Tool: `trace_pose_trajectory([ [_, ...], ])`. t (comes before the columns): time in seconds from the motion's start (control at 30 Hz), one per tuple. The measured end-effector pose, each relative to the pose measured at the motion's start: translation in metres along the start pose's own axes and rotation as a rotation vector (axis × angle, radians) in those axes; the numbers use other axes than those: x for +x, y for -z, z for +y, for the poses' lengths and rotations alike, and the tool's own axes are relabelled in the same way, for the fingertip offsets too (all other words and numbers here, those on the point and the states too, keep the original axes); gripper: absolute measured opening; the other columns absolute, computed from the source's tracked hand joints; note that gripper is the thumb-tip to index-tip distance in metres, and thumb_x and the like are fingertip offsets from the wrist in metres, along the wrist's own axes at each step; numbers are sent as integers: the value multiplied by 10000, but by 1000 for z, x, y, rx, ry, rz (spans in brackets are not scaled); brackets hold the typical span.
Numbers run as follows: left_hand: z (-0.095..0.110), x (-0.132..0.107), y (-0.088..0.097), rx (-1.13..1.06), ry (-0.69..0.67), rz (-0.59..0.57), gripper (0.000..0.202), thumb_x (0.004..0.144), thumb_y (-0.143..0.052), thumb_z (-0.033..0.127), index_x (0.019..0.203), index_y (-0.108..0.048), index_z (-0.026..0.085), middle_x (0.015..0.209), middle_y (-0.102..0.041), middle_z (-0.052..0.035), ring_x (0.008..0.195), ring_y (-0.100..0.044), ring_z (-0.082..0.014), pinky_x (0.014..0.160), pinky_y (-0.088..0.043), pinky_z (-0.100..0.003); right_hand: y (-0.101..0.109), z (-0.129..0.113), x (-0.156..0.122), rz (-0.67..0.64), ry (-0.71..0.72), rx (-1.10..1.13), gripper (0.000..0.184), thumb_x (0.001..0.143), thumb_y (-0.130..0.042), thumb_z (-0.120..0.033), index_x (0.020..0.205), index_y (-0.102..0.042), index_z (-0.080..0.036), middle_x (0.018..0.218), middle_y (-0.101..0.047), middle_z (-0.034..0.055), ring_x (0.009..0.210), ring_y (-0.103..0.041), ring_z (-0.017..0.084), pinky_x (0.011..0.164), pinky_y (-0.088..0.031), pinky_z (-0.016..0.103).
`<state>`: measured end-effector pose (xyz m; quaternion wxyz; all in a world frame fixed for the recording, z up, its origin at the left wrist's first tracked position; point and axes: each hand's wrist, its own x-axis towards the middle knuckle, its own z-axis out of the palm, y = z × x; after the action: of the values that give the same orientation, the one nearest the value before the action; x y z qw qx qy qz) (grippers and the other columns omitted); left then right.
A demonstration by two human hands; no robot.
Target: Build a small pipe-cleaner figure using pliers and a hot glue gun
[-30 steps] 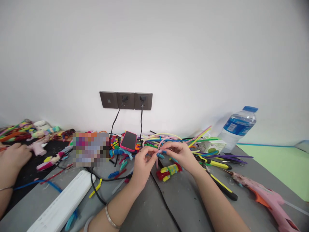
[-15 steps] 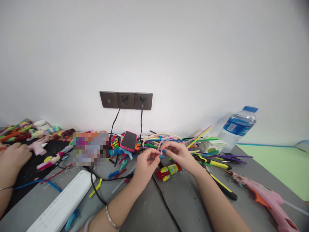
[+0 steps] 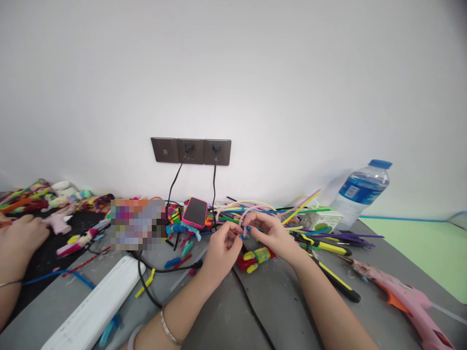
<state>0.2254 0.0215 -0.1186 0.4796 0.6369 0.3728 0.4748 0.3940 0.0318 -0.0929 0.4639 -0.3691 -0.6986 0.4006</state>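
Observation:
Above the middle of the table, my left hand [image 3: 223, 247] and my right hand [image 3: 269, 234] meet at the fingertips, both closed in a pinch. Between them is a thin light-pink pipe cleaner [image 3: 245, 233], small and partly covered by the fingers. Just below the hands lies a red and yellow pipe-cleaner figure [image 3: 257, 259], not touched by either hand. Behind the fingers spreads a loose heap of coloured pipe cleaners [image 3: 255, 205].
To the right are a pink glue gun [image 3: 401, 294], yellow-black pliers [image 3: 337, 281], a small box [image 3: 324, 221] and a water bottle [image 3: 361, 192]. A white power strip [image 3: 97, 304], a phone [image 3: 196, 212] and black cables lie left. Another person's hand [image 3: 25, 238] is far left.
My fingertips have drawn slightly apart, the left ones shifting a little left, with the pink piece still between the hands. The other things lie as before.

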Motion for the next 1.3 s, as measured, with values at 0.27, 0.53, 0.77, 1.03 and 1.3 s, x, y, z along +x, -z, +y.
trace_pose_trajectory([
  [0.27, -4, 1, 1, 114, -38, -31, 77, 813, -508, 151, 866, -556, 180, 758, -553, 1, 600, -514, -107, 541, -415, -210, 1, 5, 0, 15, 14, 7, 56, 859, -596, -235, 866, -629, -189, 819, -631, 27, 789, -625, 177, 753, -493, 313],
  [0.53, -2, -1, 2, 194, -31, -57, 91, 886, -461, 222, 808, -497, 195, 683, -514, 17, 572, -487, -125, 516, -329, -227, 0, 5, 0, -36, -2, 8, 108, 879, -602, -294, 909, -595, -190, 874, -604, 35, 805, -603, 174, 751, -496, 317],
  [0.77, -4, 0, 3, 140, -39, -66, 158, 939, -419, 266, 792, -433, 213, 650, -471, 37, 583, -454, -134, 583, -334, -246, -1, 11, -1, -34, 8, 50, 285, 896, -599, -282, 1161, -523, -212, 908, -605, 34, 858, -601, 182, 807, -487, 346],
  [1.03, 0, -3, 4, 265, -3, -153, 118, 959, -352, 251, 864, -416, 221, 639, -443, 46, 574, -417, -143, 580, -275, -261, -2, 11, -2, -29, 10, 48, 242, 908, -594, -288, 1116, -495, -213, 932, -604, 44, 883, -600, 180, 823, -474, 351],
  [1.3, 1, -4, 3, 310, -7, -159, 108, 960, -338, 243, 883, -412, 223, 637, -440, 47, 567, -411, -143, 576, -255, -266, -3, 8, -1, -63, -2, 111, 223, 908, -604, -328, 1069, -490, -223, 889, -576, 22, 826, -584, 169, 776, -465, 338],
])
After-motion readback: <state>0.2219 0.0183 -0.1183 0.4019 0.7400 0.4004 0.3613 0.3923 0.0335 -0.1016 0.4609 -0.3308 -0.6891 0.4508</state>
